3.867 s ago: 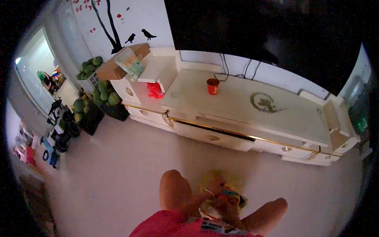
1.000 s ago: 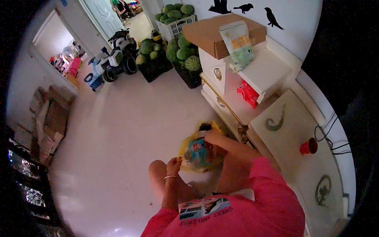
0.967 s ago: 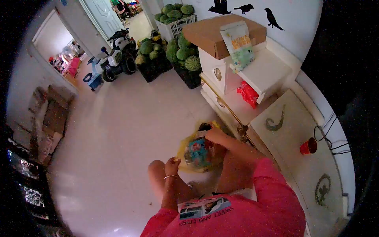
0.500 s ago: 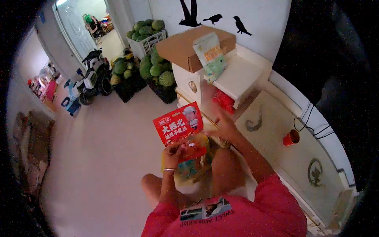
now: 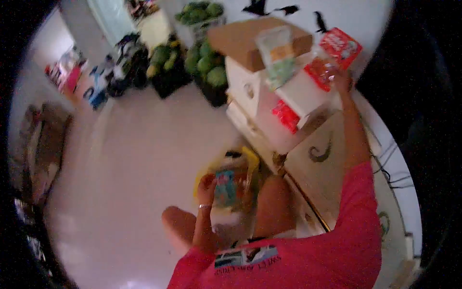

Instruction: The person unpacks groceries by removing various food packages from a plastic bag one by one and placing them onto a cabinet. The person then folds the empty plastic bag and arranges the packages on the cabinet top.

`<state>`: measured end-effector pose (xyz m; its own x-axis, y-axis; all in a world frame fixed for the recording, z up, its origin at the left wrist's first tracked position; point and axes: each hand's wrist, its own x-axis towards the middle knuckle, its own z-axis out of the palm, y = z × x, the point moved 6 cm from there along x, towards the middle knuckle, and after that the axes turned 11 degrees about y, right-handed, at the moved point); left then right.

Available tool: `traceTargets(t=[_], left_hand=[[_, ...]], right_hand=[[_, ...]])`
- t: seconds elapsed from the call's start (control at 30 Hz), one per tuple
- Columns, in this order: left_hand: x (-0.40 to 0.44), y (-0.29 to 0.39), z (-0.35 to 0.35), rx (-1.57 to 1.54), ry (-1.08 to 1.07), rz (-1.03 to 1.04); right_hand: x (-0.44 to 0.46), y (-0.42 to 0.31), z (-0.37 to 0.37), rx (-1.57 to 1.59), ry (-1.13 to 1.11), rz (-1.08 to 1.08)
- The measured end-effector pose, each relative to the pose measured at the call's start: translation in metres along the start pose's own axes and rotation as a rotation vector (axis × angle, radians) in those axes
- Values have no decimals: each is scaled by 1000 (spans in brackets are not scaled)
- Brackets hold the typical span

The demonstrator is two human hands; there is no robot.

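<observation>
Right hand point(image 5: 342, 81) holds red packet point(image 5: 323, 66), long axis slanting, header point(image 5: 340, 47) toward wall point(image 5: 358, 13).

Cabinet point(image 5: 315, 178) — box point(image 5: 236, 43) and pouch point(image 5: 276, 58) up top, red bag point(image 5: 285, 117) lower down. Floor point(image 5: 125, 168) — yellow bag point(image 5: 253, 161), two black crates point(image 5: 171, 86), toy bike point(image 5: 131, 65).

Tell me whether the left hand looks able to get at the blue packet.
Likely yes: the left hand is close beside the blue packet, with nothing solid visible between them, though blur hides whether the yellow bag partly covers it.
</observation>
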<state>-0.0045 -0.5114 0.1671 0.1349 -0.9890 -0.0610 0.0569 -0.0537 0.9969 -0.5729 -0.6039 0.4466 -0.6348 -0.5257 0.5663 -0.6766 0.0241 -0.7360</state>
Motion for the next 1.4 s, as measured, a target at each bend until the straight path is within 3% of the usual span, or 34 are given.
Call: traceTargets(t=[0.07, 0.17, 0.2, 0.23, 0.27, 0.33, 0.37, 0.4, 0.43, 0.47, 0.53, 0.6, 0.67, 0.7, 0.77, 0.8, 0.87, 0.9, 0.97, 1.0, 1.03, 1.07, 1.1, 1.13, 1.2, 1.23, 1.27, 1.3, 1.33, 1.4], left_hand=[[-12, -33, -30, 97, 92, -35], [-16, -54, -47, 110, 38, -132], [-19, -51, -46, 296, 8, -105], [-20, -49, -46, 476, -27, -77], [-18, -59, -46, 468, -23, -85], [-9, -98, -40, 732, -124, -51], [1, -124, -35, 725, -127, -55], [13, -150, -29, 931, -106, 2], [20, -162, -23, 1140, -89, 66], [19, -163, -17, 1136, -108, 76], [26, -152, -12, 1110, 197, -183], [16, -72, 16, 1196, -55, -244], [17, -64, 29, 873, 11, 173], [21, -46, 41, 868, -13, 203], [1, 29, 67, 921, -284, 445], [-5, 69, 72, 920, -296, 465], [-25, 144, 98, 1225, -593, 688], [-30, 174, 101, 1227, -596, 705], [-47, 231, 112, 1056, -616, 1007], [-47, 242, 115, 1060, -614, 1017], [-52, 265, 116, 897, -483, 1209], [-60, 286, 113, 723, -346, 1387], [-68, 306, 109, 609, -182, 1426], [-69, 306, 108, 614, -177, 1429], [-64, 308, 74, 301, 189, 1217], [-57, 293, 61, 220, 221, 1054], [-55, 276, 52, 227, 232, 1052], [-43, 245, 44, 250, 177, 844], [-33, 212, 38, 268, 123, 633], [-31, 160, 30, 319, 112, 517]], right_hand=[[23, 60, 17, 24, -165, 13], [41, 118, 13, 164, -354, 55], [38, 123, 9, 197, -370, 63], [36, 124, 4, 196, -328, 59], [36, 130, 0, 96, -171, 78], [19, 116, -14, -103, 152, 114], [8, 110, -20, -156, 238, 118], [-3, 106, -26, -208, 323, 125], [-18, 105, -21, 5, 241, 23], [-36, 96, -21, 212, 161, -81], [-102, 35, -16, 234, 30, -75], [-161, -31, -12, 319, -202, -172], [-209, -49, -2, 423, -468, -318], [-230, -40, 8, 133, -773, -135], [-268, -83, 9, -6, -943, -156], [-281, -91, 15, 82, -884, -292], [-305, -92, 38, 212, -778, -507], [-313, -97, 47, 258, -730, -586], [-317, -120, 52, 287, -735, -570], [-316, -120, 53, 306, -743, -565], [-315, -119, 55, 325, -752, -561], [-308, -94, 62, 257, -792, -405], [-299, -74, 66, 189, -829, -249], [-275, -75, 53, 272, -645, -69], [-217, -71, 19, 374, -271, 241], [-187, -70, -2, 413, -72, 358], [-156, -76, -20, 360, 97, 320], [-123, -52, -24, 275, 349, 100], [-98, -28, -22, 324, 285, 77], [-55, 27, 2, 309, 388, 188]])
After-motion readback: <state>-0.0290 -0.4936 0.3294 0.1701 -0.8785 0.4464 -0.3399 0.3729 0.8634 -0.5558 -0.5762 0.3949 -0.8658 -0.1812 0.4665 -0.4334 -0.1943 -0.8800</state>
